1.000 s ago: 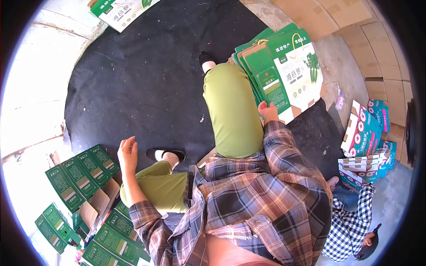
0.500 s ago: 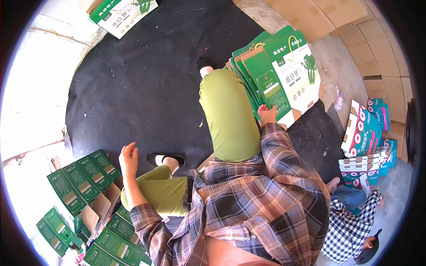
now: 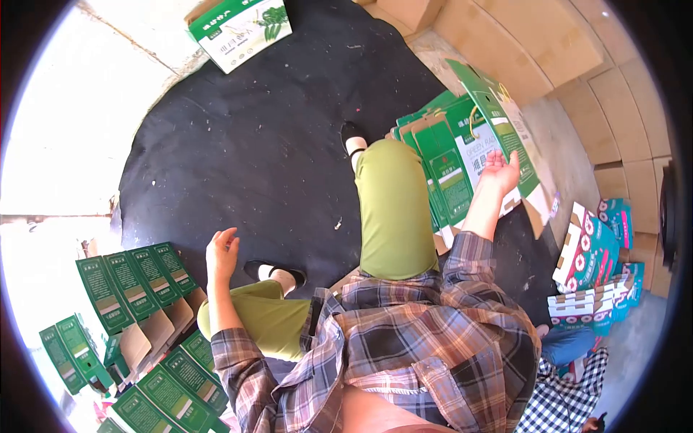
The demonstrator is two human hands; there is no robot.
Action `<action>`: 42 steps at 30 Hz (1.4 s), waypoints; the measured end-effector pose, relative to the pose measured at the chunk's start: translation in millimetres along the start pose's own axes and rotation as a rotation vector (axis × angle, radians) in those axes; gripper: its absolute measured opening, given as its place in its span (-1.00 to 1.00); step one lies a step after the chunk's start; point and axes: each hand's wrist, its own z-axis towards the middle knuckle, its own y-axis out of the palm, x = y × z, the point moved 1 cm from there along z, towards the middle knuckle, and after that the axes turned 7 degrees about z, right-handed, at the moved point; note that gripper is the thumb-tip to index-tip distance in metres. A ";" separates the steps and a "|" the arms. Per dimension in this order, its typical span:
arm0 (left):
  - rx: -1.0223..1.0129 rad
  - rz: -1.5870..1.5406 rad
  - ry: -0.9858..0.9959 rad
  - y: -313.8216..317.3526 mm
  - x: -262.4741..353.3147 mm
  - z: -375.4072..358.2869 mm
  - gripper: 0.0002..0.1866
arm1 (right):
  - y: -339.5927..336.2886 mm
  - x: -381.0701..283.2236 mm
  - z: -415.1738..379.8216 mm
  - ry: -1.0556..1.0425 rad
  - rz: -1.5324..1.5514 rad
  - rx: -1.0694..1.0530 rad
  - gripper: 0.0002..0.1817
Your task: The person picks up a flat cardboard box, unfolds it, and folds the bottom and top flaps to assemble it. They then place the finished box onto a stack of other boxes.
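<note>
On the right, my right hand (image 3: 499, 173) is at the green and white carton (image 3: 503, 130), palm up with its fingers spread. That carton is tilted up off a stack of flat green cartons (image 3: 442, 155) beside my right knee. My left hand (image 3: 222, 254) hangs in the air over my left leg, fingers loosely curled and apart, with nothing in it. Several folded green cartons (image 3: 141, 281) stand in rows below and left of it.
A green and white box (image 3: 242, 36) stands at the top of the black floor cloth (image 3: 245, 151). Brown cardboard boxes (image 3: 534, 43) line the right side. Teal and white boxes (image 3: 588, 252) lie at the right, near a person in a checkered shirt (image 3: 567, 393).
My right hand has moved up and right, and the top carton has swung up and tilted away from the stack. The view has shifted. My left hand still hangs free.
</note>
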 end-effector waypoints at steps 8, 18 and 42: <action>0.146 -0.053 -0.028 -14.6 -3.0 -1.4 -0.73 | 84.9 20.9 -127.4 -0.065 -0.448 -0.717 -0.68; 0.516 -0.855 -0.519 -58.4 -46.3 5.4 -0.70 | 119.1 121.1 -219.5 0.179 -0.631 -1.437 -0.74; 0.678 -1.794 -0.220 -117.9 -115.2 -46.8 -0.66 | 123.4 188.1 -267.3 0.250 -0.754 -1.757 -0.75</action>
